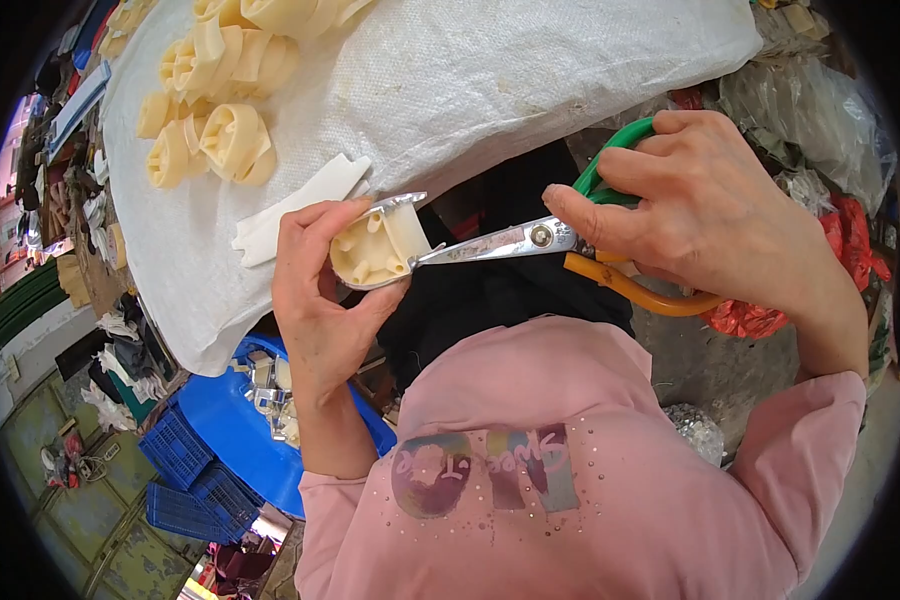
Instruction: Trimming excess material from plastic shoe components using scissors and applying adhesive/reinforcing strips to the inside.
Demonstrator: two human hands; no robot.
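My left hand [322, 285] pinches a small cream plastic part [370, 250] with a rounded end, hollow inside with short posts, and a shiny silver outer skin. In my right hand [695, 205] is a pair of scissors [500, 243] with one green and one orange handle loop. The handles are spread, and the blade tips touch the right edge of the plastic part. A flat white strip [300, 210] lies on the white woven cloth just beyond my left hand. Farther off on the cloth sit several cream curled plastic parts [238, 143].
The white woven cloth [450, 90] covers the work surface ahead. At lower left stands a blue tub [232, 420] with silver and cream pieces in it [273, 395]. Blue crates [195, 470] stand beside it. Clear plastic bags [810, 110] and red bags [850, 240] lie at right.
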